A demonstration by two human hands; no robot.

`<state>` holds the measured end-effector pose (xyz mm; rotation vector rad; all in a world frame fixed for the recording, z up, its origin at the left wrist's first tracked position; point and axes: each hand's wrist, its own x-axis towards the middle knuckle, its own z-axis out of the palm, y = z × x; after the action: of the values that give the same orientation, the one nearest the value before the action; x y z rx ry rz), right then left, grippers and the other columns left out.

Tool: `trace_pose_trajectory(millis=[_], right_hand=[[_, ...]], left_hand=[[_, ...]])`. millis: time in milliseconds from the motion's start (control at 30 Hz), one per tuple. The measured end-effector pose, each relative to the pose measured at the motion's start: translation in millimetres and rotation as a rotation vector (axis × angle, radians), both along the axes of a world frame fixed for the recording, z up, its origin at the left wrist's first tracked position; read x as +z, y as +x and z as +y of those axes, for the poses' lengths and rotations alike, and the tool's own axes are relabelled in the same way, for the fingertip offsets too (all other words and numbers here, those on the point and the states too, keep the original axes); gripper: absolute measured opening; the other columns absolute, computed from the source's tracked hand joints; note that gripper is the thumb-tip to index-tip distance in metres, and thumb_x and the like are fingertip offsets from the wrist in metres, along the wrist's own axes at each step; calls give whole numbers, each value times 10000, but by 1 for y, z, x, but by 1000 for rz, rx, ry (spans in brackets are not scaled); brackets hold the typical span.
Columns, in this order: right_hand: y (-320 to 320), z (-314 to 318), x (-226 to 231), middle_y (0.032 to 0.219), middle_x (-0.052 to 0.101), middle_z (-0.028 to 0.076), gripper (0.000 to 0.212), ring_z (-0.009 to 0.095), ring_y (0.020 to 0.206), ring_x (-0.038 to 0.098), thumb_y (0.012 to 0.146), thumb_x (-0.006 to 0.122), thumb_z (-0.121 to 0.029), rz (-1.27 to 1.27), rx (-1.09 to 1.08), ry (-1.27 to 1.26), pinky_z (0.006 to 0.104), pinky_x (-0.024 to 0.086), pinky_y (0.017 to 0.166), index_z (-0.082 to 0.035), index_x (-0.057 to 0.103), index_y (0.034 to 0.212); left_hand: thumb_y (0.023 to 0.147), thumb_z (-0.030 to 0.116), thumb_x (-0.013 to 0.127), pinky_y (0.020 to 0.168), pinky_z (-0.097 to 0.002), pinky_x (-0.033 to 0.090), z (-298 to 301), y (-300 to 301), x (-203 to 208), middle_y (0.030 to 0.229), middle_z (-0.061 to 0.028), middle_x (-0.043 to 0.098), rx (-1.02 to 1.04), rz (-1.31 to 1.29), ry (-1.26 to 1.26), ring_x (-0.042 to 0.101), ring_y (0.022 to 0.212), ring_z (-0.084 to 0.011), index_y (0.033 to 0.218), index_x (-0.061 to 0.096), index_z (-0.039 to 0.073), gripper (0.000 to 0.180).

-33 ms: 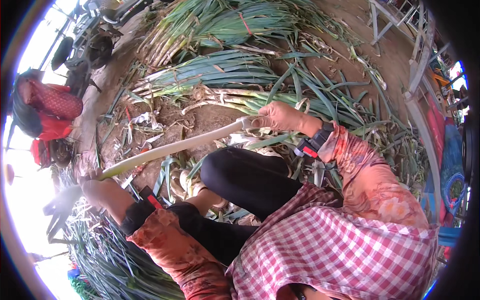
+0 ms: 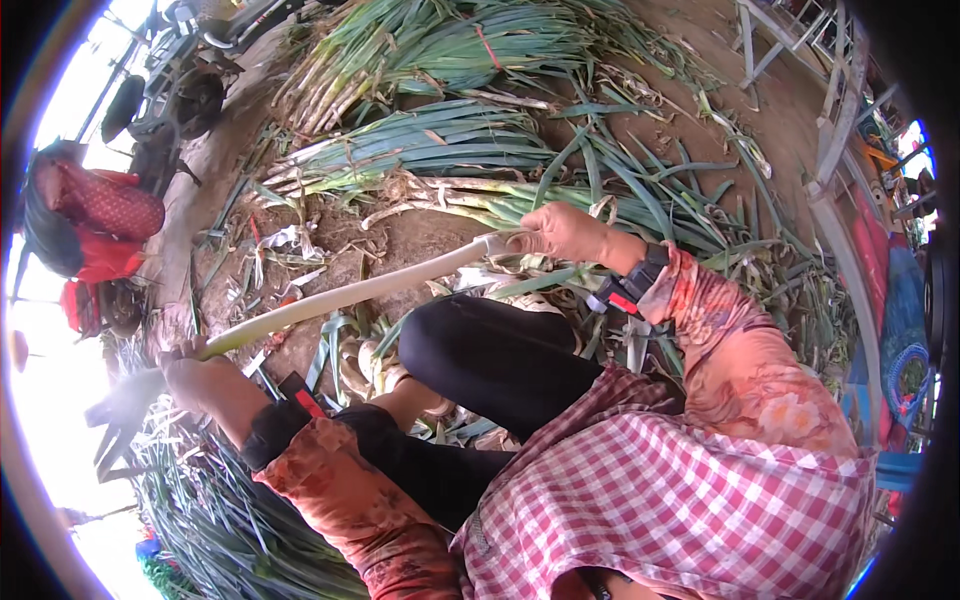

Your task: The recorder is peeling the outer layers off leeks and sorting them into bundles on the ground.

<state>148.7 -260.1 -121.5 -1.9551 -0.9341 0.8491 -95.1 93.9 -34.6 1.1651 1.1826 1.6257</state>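
Observation:
A long pale leek [image 2: 345, 298] is stretched across in front of my knees, slanting up to the right. My left hand [image 2: 203, 380] is closed around it where the white shaft turns green; the leaves beyond that hand are washed out by glare. At the other end my right hand [image 2: 570, 236] pinches the leek near its root tip, thumb and fingers together. Just beyond the right hand lies a row of untrimmed leeks [image 2: 450, 195] on the ground. Below my left forearm is a pile of green-leaved leeks [image 2: 240, 520].
Farther off lie more leeks [image 2: 430, 140] and a bundle with a red tie [image 2: 485, 45]. Peelings and torn leaves [image 2: 300, 240] litter the brown soil. A metal frame [image 2: 840, 210] stands at right, and a red patterned bag [image 2: 100, 210] near a parked vehicle [image 2: 165, 110] at left.
My right hand has shifted very slightly to the right at the leek's end. Everything else looks the same.

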Motion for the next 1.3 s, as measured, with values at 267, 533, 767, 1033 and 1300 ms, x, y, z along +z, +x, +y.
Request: trace_pose_trajectory(millis=[267,533,767,1033,1300], right_hand=[[57,-176,-53,761,569,169,278,318,706,558,664,567,-269,-586,-256,-852,374,453,632,-15,586,777],[-23,27,32,969,540,179,404,292,920,516,792,516,-326,-460,14,231,323,402,791,8,495,1020],[-85,55,35,745,546,159,337,310,664,547,803,499,-313,-434,295,252,339,434,560,-28,489,984],[-86,70,65,590,502,198,218,351,563,513,817,499,-201,-297,87,443,340,392,468,8,526,870],[-53,45,46,478,465,64,308,139,412,414,842,459,-263,-60,-116,162,271,354,423,13,531,725]], left_hand=[[719,23,507,542,-259,440,62,-83,3,644,-59,521,243,1215,425,515,569,-138,743,482,-13,50],[799,21,397,404,-229,384,-1,-5,20,568,-17,384,-99,179,257,404,451,-110,760,419,-2,51],[851,143,425,400,-232,398,-28,17,32,617,-50,444,-250,-469,0,430,469,-116,883,422,-28,174],[875,299,323,451,-309,393,-102,84,3,569,-114,516,-540,568,185,492,476,-185,694,503,12,385],[859,212,413,408,-199,369,-177,92,-52,541,-29,458,-1089,216,-418,472,486,-94,732,483,17,242]])
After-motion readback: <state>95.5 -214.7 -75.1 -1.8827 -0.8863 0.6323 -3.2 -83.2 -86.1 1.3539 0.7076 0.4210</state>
